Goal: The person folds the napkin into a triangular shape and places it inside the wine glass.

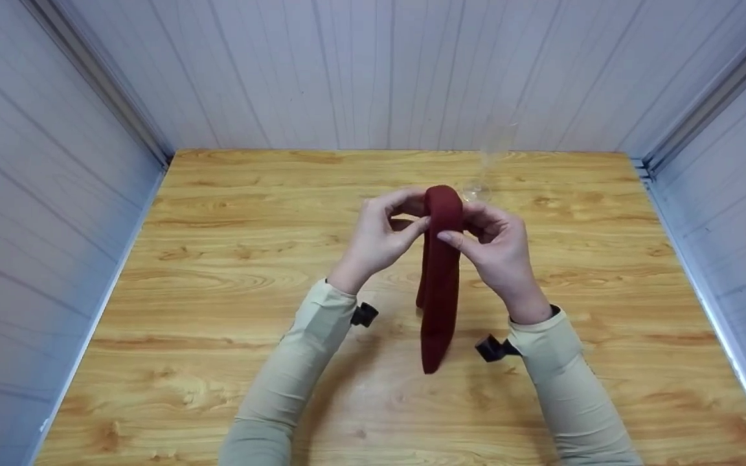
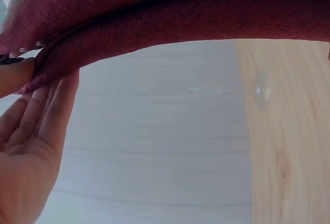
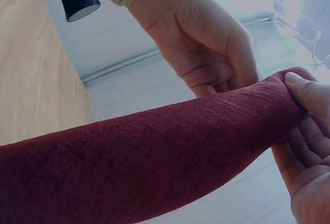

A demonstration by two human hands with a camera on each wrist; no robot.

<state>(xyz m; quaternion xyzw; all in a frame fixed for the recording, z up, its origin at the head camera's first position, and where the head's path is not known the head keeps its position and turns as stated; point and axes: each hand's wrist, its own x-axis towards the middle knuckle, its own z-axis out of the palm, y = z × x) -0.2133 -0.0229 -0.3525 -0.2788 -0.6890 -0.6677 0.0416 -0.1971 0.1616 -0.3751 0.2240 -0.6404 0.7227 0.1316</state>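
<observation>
A dark red cloth napkin (image 1: pixel 441 278), folded into a long narrow band, hangs doubled over above the table with its front end tapering to a point. My left hand (image 1: pixel 383 236) pinches the left side of the top fold, thumb in front and fingers behind. On the other side, my right hand (image 1: pixel 499 246) grips the same fold with its thumb pressed on the front layer. In the right wrist view the woven napkin (image 3: pixel 154 147) stretches away from the right thumb (image 3: pixel 309 92), and the left hand (image 3: pixel 211 44) shows behind it.
Behind the hands, a clear stemmed glass stands near the table's back edge, its round foot (image 1: pixel 476 192) just past the right fingers. Pale panelled walls (image 1: pixel 360 71) close off the back and both sides of the wooden table (image 1: pixel 217 291). A black wrist camera (image 1: pixel 364 314) juts inward from the left sleeve.
</observation>
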